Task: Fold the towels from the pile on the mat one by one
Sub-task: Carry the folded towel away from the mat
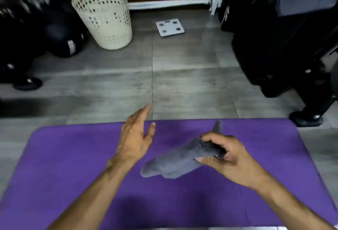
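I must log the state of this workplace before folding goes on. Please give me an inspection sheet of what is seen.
Surface: purple mat on grey tiled floor.
Job's things: one grey towel, bunched, lifted partly off the mat; no pile seen.
Clutter: nothing seen on the mat.
Hands: right hand grips the towel; left hand open, holds nothing.
Cables: nothing seen.
Surroundings: cream laundry basket, white bathroom scale, dark equipment at both sides.

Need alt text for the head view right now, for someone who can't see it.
The right hand grips a bunched grey towel above a purple mat, while the left hand hovers open beside it. Beyond the mat, on the grey floor, stand a cream laundry basket and a bathroom scale.
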{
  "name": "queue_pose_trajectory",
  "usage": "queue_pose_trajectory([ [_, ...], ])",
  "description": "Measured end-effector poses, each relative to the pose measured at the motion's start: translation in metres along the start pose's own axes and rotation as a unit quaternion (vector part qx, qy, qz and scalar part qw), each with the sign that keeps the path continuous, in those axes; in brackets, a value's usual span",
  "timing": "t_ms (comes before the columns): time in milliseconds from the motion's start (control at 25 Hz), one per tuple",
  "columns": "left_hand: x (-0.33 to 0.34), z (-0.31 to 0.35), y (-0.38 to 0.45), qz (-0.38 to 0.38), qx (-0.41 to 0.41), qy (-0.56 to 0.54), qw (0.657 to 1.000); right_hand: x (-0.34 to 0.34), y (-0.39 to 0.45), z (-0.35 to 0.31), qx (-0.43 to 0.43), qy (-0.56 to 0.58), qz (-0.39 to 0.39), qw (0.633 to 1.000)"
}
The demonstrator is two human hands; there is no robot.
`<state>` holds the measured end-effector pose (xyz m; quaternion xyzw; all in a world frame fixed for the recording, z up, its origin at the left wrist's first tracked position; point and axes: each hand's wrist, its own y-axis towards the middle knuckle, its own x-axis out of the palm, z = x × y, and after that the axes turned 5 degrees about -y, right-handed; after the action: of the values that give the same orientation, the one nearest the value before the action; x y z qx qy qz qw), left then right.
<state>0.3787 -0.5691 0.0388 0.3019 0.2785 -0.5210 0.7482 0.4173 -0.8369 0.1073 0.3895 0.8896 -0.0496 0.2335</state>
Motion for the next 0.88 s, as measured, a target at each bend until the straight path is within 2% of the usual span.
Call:
queue_pose_trajectory([
  [80, -0.076, 0.082, 0.033, -0.021, 0.013, -0.002, 1.000, -0.055, 0.007, -0.105, 0.009, 0.037, 0.042, 0.998],
  [200, -0.171, 0.197, 0.066, -0.070, -0.031, -0.051, 0.996, -0.124, 0.009, -0.229, 0.021, 0.080, 0.061, 0.995],
  [320, -0.253, 0.293, 0.062, -0.074, -0.059, -0.097, 0.991, -0.174, -0.001, -0.335, 0.043, 0.128, 0.063, 0.989],
  [400, -0.290, 0.329, 0.051, -0.074, -0.078, -0.097, 0.989, -0.187, -0.010, -0.383, 0.066, 0.144, 0.061, 0.985],
  [600, -0.349, 0.349, 0.050, -0.045, -0.129, -0.108, 0.985, -0.193, -0.003, -0.437, 0.096, 0.195, 0.078, 0.973],
  [760, -0.377, 0.326, 0.086, -0.067, -0.077, -0.032, 0.994, -0.196, 0.047, -0.451, 0.098, 0.185, 0.136, 0.968],
  [880, -0.390, 0.313, 0.140, -0.070, -0.039, -0.023, 0.997, -0.200, 0.098, -0.454, 0.091, 0.177, 0.157, 0.967],
])
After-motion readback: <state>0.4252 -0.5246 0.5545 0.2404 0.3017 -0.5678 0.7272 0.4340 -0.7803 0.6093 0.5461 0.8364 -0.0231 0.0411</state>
